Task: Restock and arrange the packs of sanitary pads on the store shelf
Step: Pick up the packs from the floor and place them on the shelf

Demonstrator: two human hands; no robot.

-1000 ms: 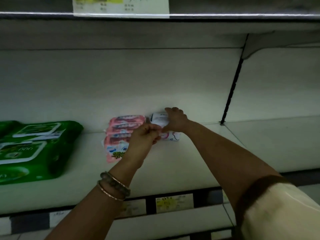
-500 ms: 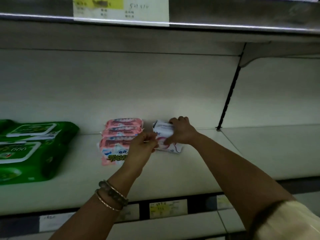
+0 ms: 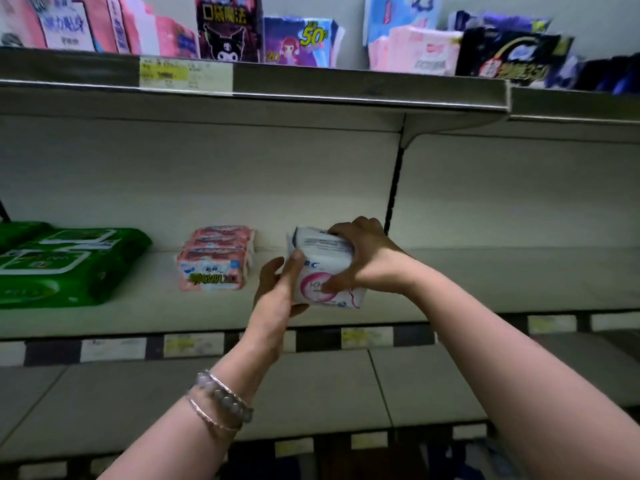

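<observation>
White pack pulled away from the pink ones

Since a moment ago the white pack [image 3: 325, 268] has come forward from the back wall, and a gap has opened between it and the pink packs [image 3: 214, 261]. The view has tipped up too, so the top shelf packs [image 3: 228, 29] show now.

Both hands hold the white pack. The left hand [image 3: 277, 289] cups its left side and bottom corner, with the thumb curled up on the front. The right hand [image 3: 363, 261] grips it from the right, with fingers curled over the top back edge and the thumb pressed on the pink ring on the front. The pack is tilted and sits between the two hands, over the front part of the shelf [image 3: 485, 282]. I cannot tell if it touches the shelf.

The pink packs lie in a row just left of the left hand. Big green packs [image 3: 65, 265] lie far off to the left of them. Two bracelets [image 3: 221, 400] sit on the left wrist. Small price tags [image 3: 367, 337] run along the shelf edge under the hands
</observation>
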